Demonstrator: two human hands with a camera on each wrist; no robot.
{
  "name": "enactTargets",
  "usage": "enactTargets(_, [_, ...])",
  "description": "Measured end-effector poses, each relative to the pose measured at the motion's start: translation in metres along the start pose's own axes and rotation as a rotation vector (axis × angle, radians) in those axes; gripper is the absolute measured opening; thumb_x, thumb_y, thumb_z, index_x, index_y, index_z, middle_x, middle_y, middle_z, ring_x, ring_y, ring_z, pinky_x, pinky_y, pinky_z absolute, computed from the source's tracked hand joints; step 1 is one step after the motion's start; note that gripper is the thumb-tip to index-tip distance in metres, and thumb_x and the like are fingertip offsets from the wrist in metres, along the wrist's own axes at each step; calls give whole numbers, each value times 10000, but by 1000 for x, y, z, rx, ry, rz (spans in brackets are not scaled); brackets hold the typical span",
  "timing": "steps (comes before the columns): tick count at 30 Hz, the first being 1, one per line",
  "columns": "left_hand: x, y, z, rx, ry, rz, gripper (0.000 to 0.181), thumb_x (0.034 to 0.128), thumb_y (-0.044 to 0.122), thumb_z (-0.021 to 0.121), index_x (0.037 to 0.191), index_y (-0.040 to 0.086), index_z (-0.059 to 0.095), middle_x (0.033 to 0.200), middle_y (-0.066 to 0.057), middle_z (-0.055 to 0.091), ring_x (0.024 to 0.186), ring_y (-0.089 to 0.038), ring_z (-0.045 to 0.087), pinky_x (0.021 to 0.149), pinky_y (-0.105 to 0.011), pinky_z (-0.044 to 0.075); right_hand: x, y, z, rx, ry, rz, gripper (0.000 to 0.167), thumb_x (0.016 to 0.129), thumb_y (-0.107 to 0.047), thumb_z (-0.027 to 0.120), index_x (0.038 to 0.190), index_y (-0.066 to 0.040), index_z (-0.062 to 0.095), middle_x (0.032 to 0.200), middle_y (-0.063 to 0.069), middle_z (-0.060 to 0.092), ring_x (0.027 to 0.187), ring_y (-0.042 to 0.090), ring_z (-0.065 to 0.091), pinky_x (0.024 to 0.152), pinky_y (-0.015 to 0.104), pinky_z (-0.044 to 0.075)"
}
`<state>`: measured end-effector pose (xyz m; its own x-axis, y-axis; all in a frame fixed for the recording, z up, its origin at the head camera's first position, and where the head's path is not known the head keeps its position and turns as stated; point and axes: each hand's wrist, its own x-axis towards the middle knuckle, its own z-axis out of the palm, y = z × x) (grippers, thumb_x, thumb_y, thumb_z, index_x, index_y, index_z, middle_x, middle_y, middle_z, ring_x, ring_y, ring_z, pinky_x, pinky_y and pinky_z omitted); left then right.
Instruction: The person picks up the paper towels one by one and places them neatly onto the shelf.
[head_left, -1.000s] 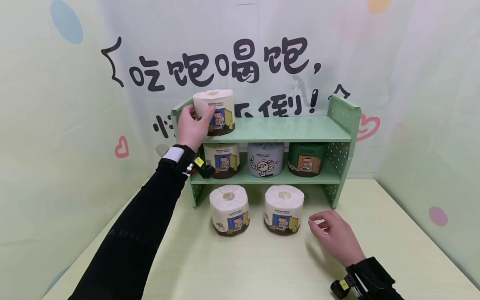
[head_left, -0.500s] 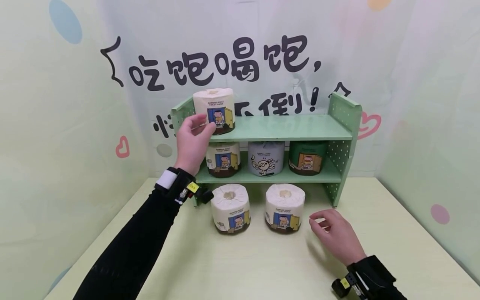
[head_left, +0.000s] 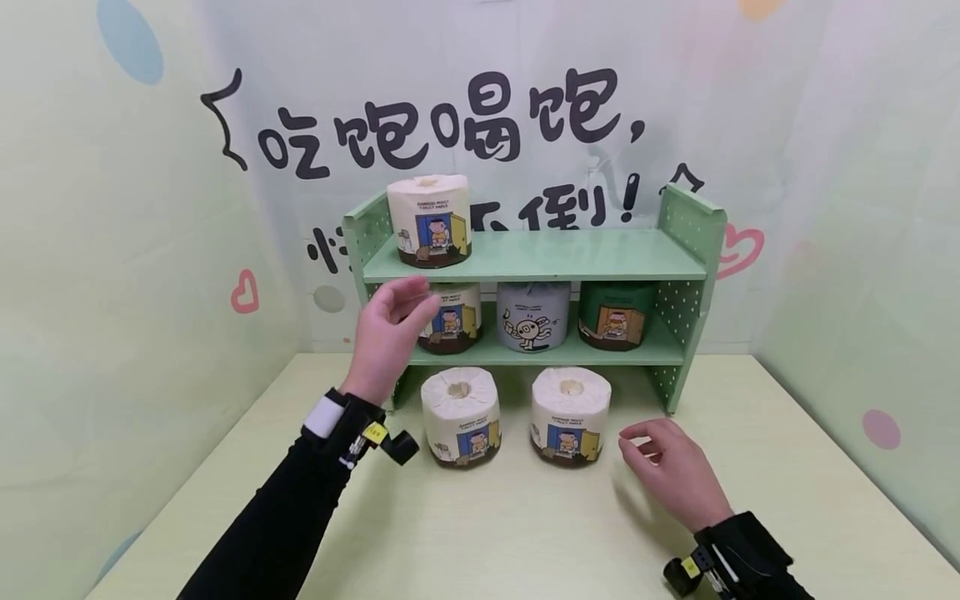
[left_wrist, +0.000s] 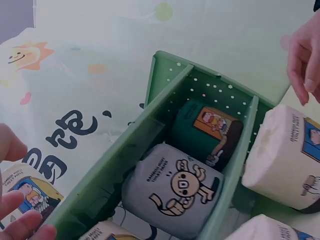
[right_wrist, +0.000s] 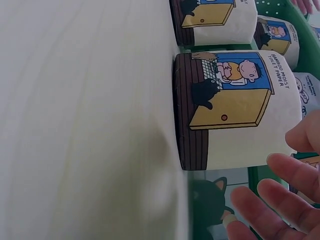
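A cream toilet paper roll (head_left: 429,221) stands at the left end of the green shelf's (head_left: 585,254) top board. Below and in front of it my left hand (head_left: 386,333) hangs in the air, fingers loosely bent, holding nothing; it partly covers a cream roll (head_left: 459,317) on the lower board. Two more cream rolls stand on the table, a left one (head_left: 460,417) and a right one (head_left: 571,417). Just right of the latter is my right hand (head_left: 675,475), relaxed and empty; the right wrist view shows its fingers (right_wrist: 270,205) beside that roll (right_wrist: 235,110).
On the lower board, a grey-blue roll (head_left: 533,317) stands in the middle and a dark green roll (head_left: 615,317) at the right. Behind the shelf hangs a printed backdrop (head_left: 480,33) with large black characters. The pale table (head_left: 480,533) extends in front of both table rolls.
My left hand has let go of the cream roll on the top board and moved down and back from it. The roll stays upright there. My right hand has hardly moved.
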<state>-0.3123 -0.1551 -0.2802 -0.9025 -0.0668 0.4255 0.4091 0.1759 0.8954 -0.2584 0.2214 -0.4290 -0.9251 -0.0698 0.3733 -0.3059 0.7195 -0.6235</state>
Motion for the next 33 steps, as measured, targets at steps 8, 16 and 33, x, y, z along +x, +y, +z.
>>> enactTargets(8, [-23, -30, -6, 3, -28, -85, 552, 1074, 236, 725, 1567, 86, 526, 1589, -115, 577, 1451, -232, 580, 1153, -254, 536, 1, -1, 1, 1, -4, -5, 143, 1061, -166, 706, 1148, -96, 795, 1214, 109, 731, 1005, 206, 758, 886, 390, 656])
enactTargets(16, [-37, -62, -11, -2, -67, -134, 604, 1072, 214, 728, 1598, 59, 474, 1634, -161, 524, 1531, -303, 518, 1304, -474, 422, 1, -2, 1, 3, -4, -5, 143, 1060, -160, 705, 1148, -92, 794, 1215, 113, 733, 997, 202, 756, 880, 382, 653])
enactTargets(33, [-47, -115, -12, 7, -154, -233, 836, 1030, 220, 777, 1695, 37, 305, 1736, -237, 376, 1611, -414, 398, 1342, -529, 353, -1, -2, 0, -7, -9, 6, 153, 1061, -184, 709, 1154, -96, 793, 1233, 119, 733, 1002, 203, 758, 886, 397, 649])
